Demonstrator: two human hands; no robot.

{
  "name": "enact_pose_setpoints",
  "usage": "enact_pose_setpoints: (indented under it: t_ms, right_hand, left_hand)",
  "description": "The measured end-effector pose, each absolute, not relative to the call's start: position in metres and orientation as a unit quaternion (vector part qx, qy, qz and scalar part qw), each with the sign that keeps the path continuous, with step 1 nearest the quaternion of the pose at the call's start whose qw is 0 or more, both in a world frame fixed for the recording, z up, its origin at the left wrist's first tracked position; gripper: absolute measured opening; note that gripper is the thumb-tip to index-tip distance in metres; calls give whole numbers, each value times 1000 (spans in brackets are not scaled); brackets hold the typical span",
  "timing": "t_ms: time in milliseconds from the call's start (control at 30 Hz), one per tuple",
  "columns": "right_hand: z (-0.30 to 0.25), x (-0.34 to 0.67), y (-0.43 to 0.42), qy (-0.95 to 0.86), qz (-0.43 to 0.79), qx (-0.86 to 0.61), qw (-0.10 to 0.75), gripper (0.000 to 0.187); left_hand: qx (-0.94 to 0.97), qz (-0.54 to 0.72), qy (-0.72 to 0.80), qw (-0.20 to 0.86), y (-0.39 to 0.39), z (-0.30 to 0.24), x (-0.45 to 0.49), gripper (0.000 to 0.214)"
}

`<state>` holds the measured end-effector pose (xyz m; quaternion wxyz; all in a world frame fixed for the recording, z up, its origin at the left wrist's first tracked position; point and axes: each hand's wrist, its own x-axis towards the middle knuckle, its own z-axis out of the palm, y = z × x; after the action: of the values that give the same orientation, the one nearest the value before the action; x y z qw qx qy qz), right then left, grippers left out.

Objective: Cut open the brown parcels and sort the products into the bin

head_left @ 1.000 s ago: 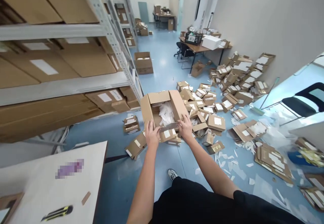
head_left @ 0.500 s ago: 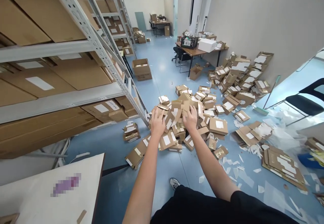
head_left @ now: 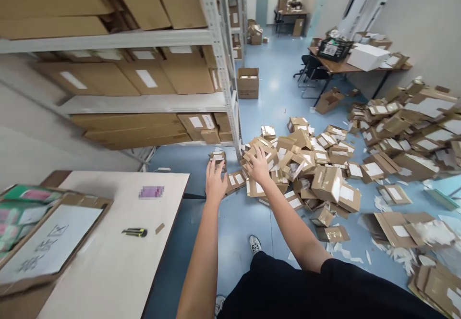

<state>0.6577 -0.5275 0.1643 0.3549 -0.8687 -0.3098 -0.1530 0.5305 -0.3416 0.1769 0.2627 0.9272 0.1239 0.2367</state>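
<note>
My left hand point(head_left: 216, 183) is open, its fingers apart and nothing held. Just beyond its fingertips sits a small stack of flattened cartons point(head_left: 218, 156) on the floor by the shelf foot. My right hand point(head_left: 258, 167), also open with fingers spread, is over the left side of a heap of small cardboard boxes point(head_left: 300, 158). A brown box point(head_left: 264, 150) lies right behind its fingers; whether they touch it I cannot tell. Toward the front right of the heap, a taped box point(head_left: 326, 183) rests tilted against others.
Metal shelving point(head_left: 151, 104) loaded with cartons rises at the left. A white table point(head_left: 118, 256) at lower left bears a yellow-black box cutter point(head_left: 135, 232) and a labelled carton point(head_left: 54, 242). More boxes point(head_left: 414, 131) pile along the right wall. Paper scraps point(head_left: 399, 256) litter the floor.
My view has turned left, bringing the box cutter and labelled carton into sight. Both hands have shifted left relative to the heap. A taped box now overlaps another at the heap's front right.
</note>
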Motion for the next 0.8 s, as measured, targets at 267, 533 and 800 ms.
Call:
enact_pose_setpoints:
  t_ms: [267,533,800]
  right_hand:
    - [183,538,-391,-491,-116,-796,334,56]
    - [185,303,-278,-667,-42,-663,336,57]
    - [166,8,-238,-818,80,-470,320,58]
  left_hand:
    - [896,297,281,170,-268,188,352,55]
    - [807,336,474,102,-246,185,80,54]
    - [650,343,677,52,-310,165,-204,57]
